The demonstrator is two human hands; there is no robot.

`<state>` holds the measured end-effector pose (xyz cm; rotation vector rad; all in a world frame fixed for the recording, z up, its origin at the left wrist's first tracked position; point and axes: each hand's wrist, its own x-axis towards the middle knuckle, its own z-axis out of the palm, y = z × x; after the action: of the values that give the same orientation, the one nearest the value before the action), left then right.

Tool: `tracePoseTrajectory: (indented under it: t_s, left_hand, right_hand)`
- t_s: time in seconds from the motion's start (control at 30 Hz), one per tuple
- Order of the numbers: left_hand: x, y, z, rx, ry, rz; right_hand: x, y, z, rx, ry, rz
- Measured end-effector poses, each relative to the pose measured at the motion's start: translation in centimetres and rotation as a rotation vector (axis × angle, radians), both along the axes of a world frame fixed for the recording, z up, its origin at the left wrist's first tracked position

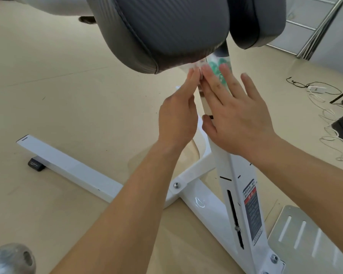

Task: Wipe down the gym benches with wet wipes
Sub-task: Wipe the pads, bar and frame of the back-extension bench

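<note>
Right hand (240, 119) just beside wipes pack (215, 64)

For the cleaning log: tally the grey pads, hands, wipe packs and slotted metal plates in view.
Grey pads: 2 (left pad, right pad)
Hands: 2 (left hand, right hand)
Wet wipe pack: 1
Slotted metal plate: 1
Total: 6

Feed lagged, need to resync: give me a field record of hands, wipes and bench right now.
left hand: fingertips seem to pinch white wipe, blurred
right hand: fingers straight, touching wipes pack
wipes pack: green print, by white post under grey pad
other: second pad at right, foot plate lower right
</note>
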<state>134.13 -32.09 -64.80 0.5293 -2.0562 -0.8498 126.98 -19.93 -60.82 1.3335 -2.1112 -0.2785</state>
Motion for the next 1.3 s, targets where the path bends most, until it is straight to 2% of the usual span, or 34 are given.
tracePoseTrajectory:
  t_s: [0.07,0.2,0.3,0.4,0.47,0.6,0.8,1.07,1.3]
  left_hand:
    - [0.4,0.8,-1.2,-0.013,0.011,0.002]
    - [1.2,2.5,-2.8,0.142,0.09,-0.035]
    - [1.5,3.6,-3.0,0.281,0.192,-0.067]
    - [2.1,4.9,-3.6,0.338,0.242,-0.051]
    - [2.6,6.0,-4.6,0.349,0.245,-0.011]
    - [2.7,7.5,-6.1,0.4,0.263,-0.004]
    - [1.7,8.5,-5.7,0.644,0.306,-0.018]
    - [0.1,8.6,-6.5,0.611,0.353,0.096]
    - [0.2,6.9,-5.1,0.662,0.387,0.057]
  right_hand:
    - [0.2,1.5,-1.0,0.032,0.004,0.027]
    - [-0.3,3.6,-1.9,0.016,0.013,0.173]
    - [-1.2,3.8,-2.3,-0.109,-0.014,0.377]
    - [-0.9,4.1,-2.3,-0.271,-0.117,0.45]
    - [-0.2,4.9,-2.6,-0.3,-0.149,0.446]
    - [0.7,6.4,-5.0,-0.212,-0.099,0.423]
    - [1.1,7.6,-6.6,-0.11,0.059,0.206]
    - [0.8,8.8,-7.6,0.116,0.112,0.089]
    - [0.1,7.9,-6.8,0.137,0.157,0.074]
